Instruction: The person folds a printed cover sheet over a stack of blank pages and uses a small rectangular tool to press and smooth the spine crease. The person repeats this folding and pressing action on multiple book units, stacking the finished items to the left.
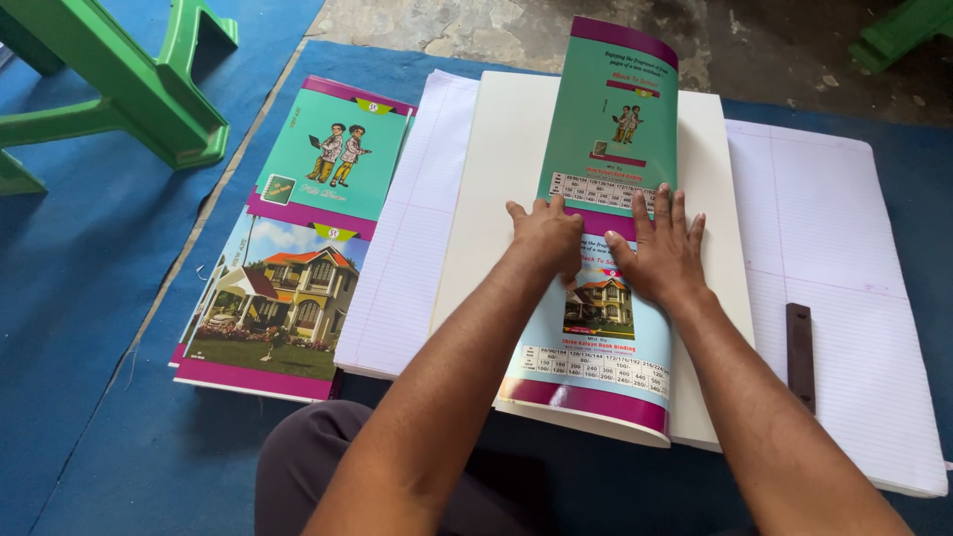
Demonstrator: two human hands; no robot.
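Observation:
A long glossy printed cover sheet, teal at the far end and light blue with a house picture near me, lies along a white board. My left hand and my right hand press flat on the sheet's middle, side by side, fingers spread. Both ends of the sheet curl up off the board. The board rests on a wide stack of ruled white paper.
A pile of printed covers, teal above and house picture below, lies to the left on the blue mat. A dark flat bar rests on the ruled paper at right. Green plastic stool legs stand at top left.

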